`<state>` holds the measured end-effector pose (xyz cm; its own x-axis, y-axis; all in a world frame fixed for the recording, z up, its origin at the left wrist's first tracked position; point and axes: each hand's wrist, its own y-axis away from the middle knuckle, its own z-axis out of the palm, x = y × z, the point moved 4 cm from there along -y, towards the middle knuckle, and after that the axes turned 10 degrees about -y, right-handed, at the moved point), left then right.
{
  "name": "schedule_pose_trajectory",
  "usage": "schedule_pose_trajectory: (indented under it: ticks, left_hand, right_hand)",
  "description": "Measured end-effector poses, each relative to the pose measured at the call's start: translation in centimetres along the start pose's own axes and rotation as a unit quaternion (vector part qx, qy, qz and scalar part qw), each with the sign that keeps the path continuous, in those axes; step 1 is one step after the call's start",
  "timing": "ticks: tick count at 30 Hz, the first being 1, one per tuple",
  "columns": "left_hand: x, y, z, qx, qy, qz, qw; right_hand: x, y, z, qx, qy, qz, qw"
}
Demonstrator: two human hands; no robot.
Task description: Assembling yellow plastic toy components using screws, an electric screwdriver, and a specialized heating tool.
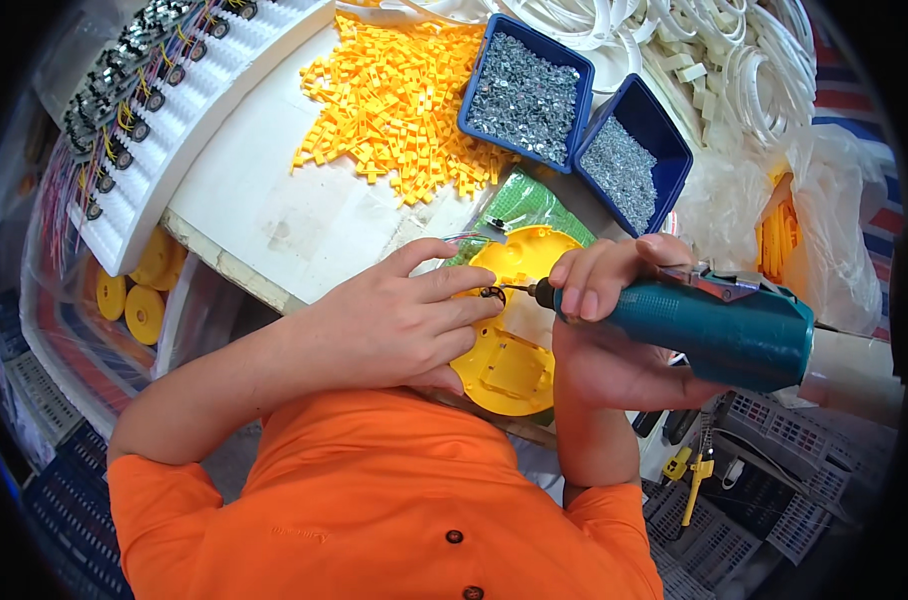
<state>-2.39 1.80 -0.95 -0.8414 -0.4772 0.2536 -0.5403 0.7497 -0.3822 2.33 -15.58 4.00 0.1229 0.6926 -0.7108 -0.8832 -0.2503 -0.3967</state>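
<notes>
In the head view, looking down, the right hand (614,368) is wrapped around a teal power screwdriver (714,330), its tip at a small black round part (493,295) in the yellow shell (507,365). The left hand (414,320) lies over the shell's left side, fingers spread; I can't tell whether they pinch the part. The shell sits at the bench's (264,180) near edge. It looks light, stiff and slick, best held by its rim; the screwdriver seems heavier, suited to a barrel grip.
</notes>
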Motion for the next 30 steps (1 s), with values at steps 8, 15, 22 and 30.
schedule_pose_trajectory:
  ticks: [8, 15, 22, 30]
  left_hand:
    - [0.0, 0.0, 0.1, -0.001, 0.003, 0.001, 1.0]
    - [-0.3, -0.2, 0.3, 0.005, 0.0, 0.009, 1.0]
    - [-0.5, -1.2, 0.5, 0.008, -0.018, 0.015, 1.0]
    - [-8.3, -8.4, -2.7, 0.157, -0.118, -0.093, 0.976]
  right_hand:
    - [0.1, 0.0, 0.4, 0.004, 0.043, 0.02, 0.999]
    - [1.1, 0.0, 0.2, -0.031, 0.032, 0.04, 0.998]
    - [-0.8, -0.3, -0.2, -0.014, 0.063, -0.003, 0.998]
    - [-6.4, 0.5, -0.1, 0.022, 0.076, -0.035, 0.996]
